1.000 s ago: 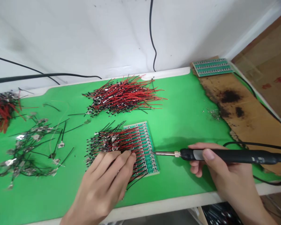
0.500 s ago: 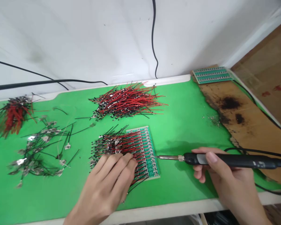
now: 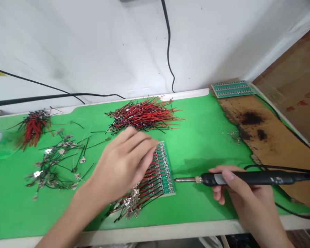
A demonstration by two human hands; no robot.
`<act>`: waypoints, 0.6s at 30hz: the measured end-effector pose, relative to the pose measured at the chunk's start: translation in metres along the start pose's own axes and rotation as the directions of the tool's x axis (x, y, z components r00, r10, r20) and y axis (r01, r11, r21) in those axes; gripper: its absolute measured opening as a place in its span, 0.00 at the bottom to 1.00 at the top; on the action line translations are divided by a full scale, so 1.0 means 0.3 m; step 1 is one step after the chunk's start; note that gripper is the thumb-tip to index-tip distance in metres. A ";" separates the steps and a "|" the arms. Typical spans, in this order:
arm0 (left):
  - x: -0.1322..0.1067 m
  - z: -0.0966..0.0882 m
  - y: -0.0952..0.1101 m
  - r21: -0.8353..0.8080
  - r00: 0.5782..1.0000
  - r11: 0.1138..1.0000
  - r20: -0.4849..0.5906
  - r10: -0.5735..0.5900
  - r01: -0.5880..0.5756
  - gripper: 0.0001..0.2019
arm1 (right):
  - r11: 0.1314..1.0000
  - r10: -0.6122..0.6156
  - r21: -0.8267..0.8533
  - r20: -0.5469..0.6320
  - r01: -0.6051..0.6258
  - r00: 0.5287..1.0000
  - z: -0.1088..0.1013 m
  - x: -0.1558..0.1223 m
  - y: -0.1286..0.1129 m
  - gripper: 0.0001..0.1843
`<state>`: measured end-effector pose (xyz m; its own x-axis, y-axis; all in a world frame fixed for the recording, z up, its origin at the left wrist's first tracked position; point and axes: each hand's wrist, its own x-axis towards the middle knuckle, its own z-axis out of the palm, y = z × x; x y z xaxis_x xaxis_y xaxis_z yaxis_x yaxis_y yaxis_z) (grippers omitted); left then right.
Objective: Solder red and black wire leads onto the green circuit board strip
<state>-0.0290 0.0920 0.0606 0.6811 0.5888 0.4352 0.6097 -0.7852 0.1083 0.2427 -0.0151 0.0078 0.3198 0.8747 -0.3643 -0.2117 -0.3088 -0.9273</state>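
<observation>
soldering iron level beside the board

right hand pinches a black soldering iron, long axis level, tip pointing left just short of a green circuit board; left hand, fingers together, covers its red wires, on a green mat below a white wall

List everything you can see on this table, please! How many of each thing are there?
green mat: one, bright green, covering the bench top
soldering iron: one, black with a metal tip, pointing at the board
circuit board: one, green, front middle of the mat
board wires: many, red and black, lying across the board
wire pile: one, red and black, behind the board
wire bundle: one, red and black, far left
wire tangle: one, black and silver, left of the board
spare circuit panel: one, green, back right
scorched cardboard: one, brown with black burns, right end
left hand: one, open above the board, holding nothing
right hand: one, gripping the soldering iron
</observation>
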 end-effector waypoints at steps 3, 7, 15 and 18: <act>0.113 0.091 -0.074 0.088 0.993 0.993 0.097 0.064 -0.073 0.10 | 0.999 0.006 0.043 0.010 -0.006 1.000 0.007 -0.001 -0.005 0.24; 0.195 0.194 -0.119 0.057 0.985 0.995 0.152 0.076 -0.085 0.11 | 0.997 0.007 0.081 0.035 -0.010 0.999 0.018 -0.002 -0.013 0.23; 0.244 0.151 -0.116 -0.315 0.990 0.939 0.015 -0.138 0.135 0.08 | 0.994 -0.060 0.104 0.158 0.044 0.986 -0.025 0.034 0.031 0.19; 0.257 0.138 -0.116 -0.519 0.940 0.809 -0.030 -0.340 0.276 0.10 | 0.993 -0.071 0.104 0.168 0.054 0.983 -0.038 0.043 0.045 0.18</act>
<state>0.0190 0.1727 0.0533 0.4205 0.8148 0.3991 0.4704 -0.5720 0.6720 0.2544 -0.0122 -0.0105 0.1745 0.9447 -0.2776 -0.2890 -0.2204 -0.9316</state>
